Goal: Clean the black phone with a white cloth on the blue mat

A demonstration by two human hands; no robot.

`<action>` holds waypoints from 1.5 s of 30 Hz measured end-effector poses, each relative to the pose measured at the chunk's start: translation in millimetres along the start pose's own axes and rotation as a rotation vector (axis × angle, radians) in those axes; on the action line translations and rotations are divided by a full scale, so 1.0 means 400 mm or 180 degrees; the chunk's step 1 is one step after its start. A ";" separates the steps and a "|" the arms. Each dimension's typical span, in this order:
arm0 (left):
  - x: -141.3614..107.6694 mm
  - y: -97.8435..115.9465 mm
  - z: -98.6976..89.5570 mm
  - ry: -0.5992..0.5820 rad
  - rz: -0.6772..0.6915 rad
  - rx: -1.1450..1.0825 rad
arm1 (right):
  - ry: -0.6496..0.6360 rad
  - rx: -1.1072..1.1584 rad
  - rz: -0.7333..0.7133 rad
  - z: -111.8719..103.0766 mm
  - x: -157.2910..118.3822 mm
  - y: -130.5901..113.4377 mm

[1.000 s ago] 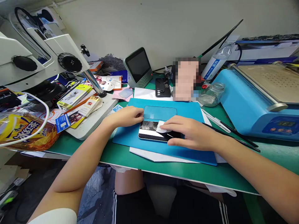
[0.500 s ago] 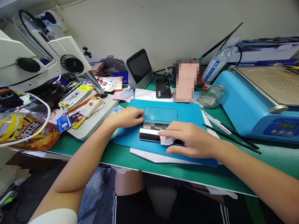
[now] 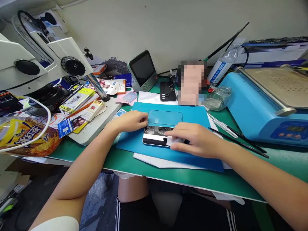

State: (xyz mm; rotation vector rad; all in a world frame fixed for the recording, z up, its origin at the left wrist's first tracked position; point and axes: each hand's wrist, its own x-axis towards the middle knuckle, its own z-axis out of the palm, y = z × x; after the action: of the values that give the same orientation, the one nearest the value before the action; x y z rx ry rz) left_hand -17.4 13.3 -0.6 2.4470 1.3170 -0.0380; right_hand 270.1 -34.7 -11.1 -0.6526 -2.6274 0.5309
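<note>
A phone or phone screen (image 3: 150,140) with a glossy black face and a pale reflection lies on a blue mat (image 3: 130,141). Just behind it is a clear, dark-outlined phone-sized panel (image 3: 165,117); I cannot tell whether the two are joined. My left hand (image 3: 133,120) has its fingers curled and grips the left edge where phone and panel meet. Over the phone's right part, my right hand (image 3: 196,139) pinches a crumpled white wipe (image 3: 171,141) between thumb and fingers, pressed to the surface. That hand hides the phone's right end.
A microscope (image 3: 72,65) and a littered base stand at left. Behind the mat are a smart display (image 3: 143,71), a black phone (image 3: 167,91) and a glass jar (image 3: 218,98). Black tweezers (image 3: 243,144) lie right, beside a blue heating machine (image 3: 262,112). White paper (image 3: 158,161) sticks out under the mat.
My right hand has shifted slightly away from me with the wipe, which is now bunched closer under the fingers. My left hand has stayed in place.
</note>
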 end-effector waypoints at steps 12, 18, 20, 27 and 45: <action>0.002 -0.003 0.001 0.0000 0.0006 0.0005 | 0.0219 0.0009 0.0365 0.002 0.002 0.000; 0.001 -0.002 0.001 -0.0001 0.0006 0.0027 | -0.0075 0.0449 0.0105 0.001 0.002 -0.016; 0.001 -0.001 0.000 -0.0009 0.0002 0.0032 | 0.0054 0.0406 0.0169 0.002 0.004 -0.014; 0.003 0.000 0.000 -0.0018 -0.0017 0.0047 | 0.0131 0.0193 0.0490 0.000 0.000 -0.010; 0.000 -0.001 -0.001 -0.0007 0.0009 0.0027 | 0.0129 -0.0212 0.0217 -0.004 0.001 -0.003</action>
State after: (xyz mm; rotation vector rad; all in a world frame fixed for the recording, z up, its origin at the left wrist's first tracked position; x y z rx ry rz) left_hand -17.7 13.8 -0.4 2.4552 1.3148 -0.0456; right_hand 270.1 -35.0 -9.0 -0.7677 -2.6021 0.4467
